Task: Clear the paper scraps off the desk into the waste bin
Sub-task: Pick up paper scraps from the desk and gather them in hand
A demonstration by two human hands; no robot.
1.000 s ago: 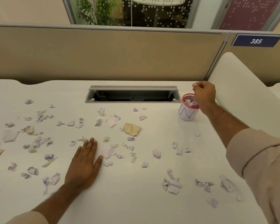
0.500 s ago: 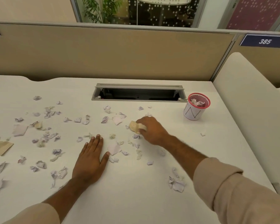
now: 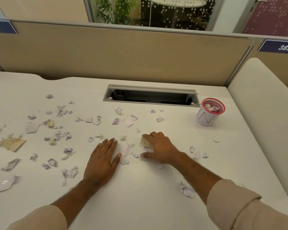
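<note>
1. Your left hand [image 3: 102, 161] lies flat on the white counter [image 3: 140, 205] at centre frame, fingers straight and together, thumb spread to the right. It holds nothing.
2. Your right hand [image 3: 160, 147] sits just right of the left, knuckles up, fingers curled round a tan crumpled scrap [image 3: 145, 142] that shows at the hand's left edge. The thumb reaches out along the counter toward a small white scrap [image 3: 135, 155]; I cannot tell whether it touches.
3. A pale flat scrap [image 3: 125, 151] lies between the two hands, just beside the left thumb.
4. Paper scraps [image 3: 60, 112] are scattered across the left half and middle of the counter, mostly small crumpled lilac and white pieces. A larger brown piece [image 3: 12, 143] lies at the left edge of the frame.
5. More scraps lie right of your right forearm, including a crumpled cluster [image 3: 186, 190] at lower right and a few small pieces [image 3: 197, 153] near the wrist.
6. The waste bin [image 3: 209, 112], a small white cup with a red mesh rim, stands upright at the upper right of the counter, well apart from both hands. Crumpled paper shows inside it.
7. An open grey cable tray [image 3: 150, 95] is set into the counter above the hands, its right end near the bin.
8. A beige partition [image 3: 123, 55] runs behind the counter, bearing a blue label reading 385 [image 3: 284, 47] at upper right.
</note>
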